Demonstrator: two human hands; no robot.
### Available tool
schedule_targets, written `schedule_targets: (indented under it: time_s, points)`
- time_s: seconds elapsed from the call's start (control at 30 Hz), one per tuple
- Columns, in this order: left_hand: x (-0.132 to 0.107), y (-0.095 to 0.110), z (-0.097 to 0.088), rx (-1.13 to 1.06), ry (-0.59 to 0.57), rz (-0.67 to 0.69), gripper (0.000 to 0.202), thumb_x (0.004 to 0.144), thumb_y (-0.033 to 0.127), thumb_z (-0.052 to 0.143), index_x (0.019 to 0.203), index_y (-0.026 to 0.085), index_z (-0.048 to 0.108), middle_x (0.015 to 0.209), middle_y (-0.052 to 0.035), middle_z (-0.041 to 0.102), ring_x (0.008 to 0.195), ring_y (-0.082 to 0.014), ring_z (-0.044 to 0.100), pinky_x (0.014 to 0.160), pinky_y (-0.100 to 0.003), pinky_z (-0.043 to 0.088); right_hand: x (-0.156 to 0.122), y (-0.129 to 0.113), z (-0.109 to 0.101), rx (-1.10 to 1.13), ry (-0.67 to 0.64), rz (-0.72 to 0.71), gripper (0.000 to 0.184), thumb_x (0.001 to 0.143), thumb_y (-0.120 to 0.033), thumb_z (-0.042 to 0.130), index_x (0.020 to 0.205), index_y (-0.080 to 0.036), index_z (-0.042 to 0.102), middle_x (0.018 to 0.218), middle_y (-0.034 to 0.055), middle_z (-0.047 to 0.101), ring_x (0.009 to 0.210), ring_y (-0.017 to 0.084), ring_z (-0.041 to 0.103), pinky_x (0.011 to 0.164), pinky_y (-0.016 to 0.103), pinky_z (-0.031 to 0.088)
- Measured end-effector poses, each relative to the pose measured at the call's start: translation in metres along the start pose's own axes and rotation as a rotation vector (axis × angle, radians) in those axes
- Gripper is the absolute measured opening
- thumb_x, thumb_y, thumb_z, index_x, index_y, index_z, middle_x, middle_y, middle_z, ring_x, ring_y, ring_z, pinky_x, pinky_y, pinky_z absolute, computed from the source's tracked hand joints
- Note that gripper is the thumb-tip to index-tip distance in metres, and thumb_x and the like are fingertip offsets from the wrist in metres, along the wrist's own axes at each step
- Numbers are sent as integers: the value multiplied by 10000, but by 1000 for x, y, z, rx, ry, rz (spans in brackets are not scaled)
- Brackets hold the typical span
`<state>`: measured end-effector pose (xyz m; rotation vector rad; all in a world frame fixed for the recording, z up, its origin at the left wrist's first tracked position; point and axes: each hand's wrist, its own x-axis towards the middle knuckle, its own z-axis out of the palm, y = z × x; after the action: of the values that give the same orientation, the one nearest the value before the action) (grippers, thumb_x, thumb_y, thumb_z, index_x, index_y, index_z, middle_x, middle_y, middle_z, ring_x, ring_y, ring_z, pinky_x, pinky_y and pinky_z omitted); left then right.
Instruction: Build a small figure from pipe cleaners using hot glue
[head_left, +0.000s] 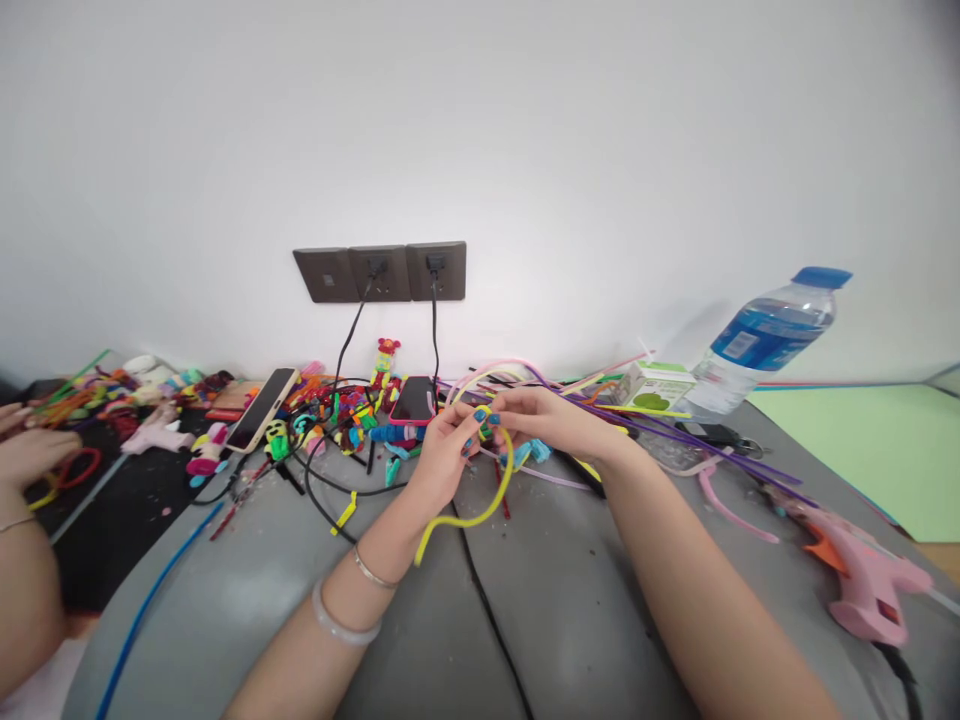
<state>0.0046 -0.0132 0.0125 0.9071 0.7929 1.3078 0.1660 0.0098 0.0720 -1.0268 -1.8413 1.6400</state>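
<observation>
A yellow pipe cleaner (504, 490) is pinched between my two hands above the grey table (540, 590). Its upper part is bent near my fingertips, and the loose tail curves down to the lower left, past my left wrist. My left hand (444, 450) grips it from the left, fingers closed. On the other side, my right hand (536, 415) closes its fingertips on the same pipe cleaner. A bit of green shows between the fingers; what it belongs to is hidden. Behind my hands lie a red-edged phone (414, 399) and a bundle of purple pipe cleaners (731, 458).
A pink glue gun (870, 580) lies at right, with a water bottle (776, 340) and white-green box (656, 388) behind. Black cables run from the wall sockets (380, 273). At left are a blue pipe cleaner (154, 600), another phone (264, 408) and another person's hands (34, 450).
</observation>
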Motion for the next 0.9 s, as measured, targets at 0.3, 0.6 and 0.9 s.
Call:
schedule_targets:
  time_s: [0.3, 0.6, 0.9]
  points:
    - [0, -4, -3, 151, -153, -129, 424, 646, 535, 772, 722, 140, 640, 581, 37, 480, 505, -58, 370, 470, -207, 286, -18, -5, -23, -336, -8, -26, 335, 818, -482, 582, 765, -152, 606, 607, -41, 440, 552, 91, 355, 509, 240, 254]
    - [-2, -4, -6, 302, -283, -134, 368, 654, 468, 780, 738, 158, 600, 655, 36, 497, 546, -60, 385, 488, -196, 287, -19, -6, -19, -456, 60, -60, 218, 815, -385, 573, 798, -170, 601, 688, -19, 528, 627, 122, 453, 579, 255, 338]
    - [-2, -1, 0, 145, -90, -17, 272, 712, 362, 728, 685, 178, 529, 599, 66, 422, 487, -51, 354, 473, -204, 258, -13, 0, -13, -109, -55, 50, 279, 827, -447, 630, 816, -179, 552, 814, 46, 698, 729, 163, 669, 650, 275, 499]
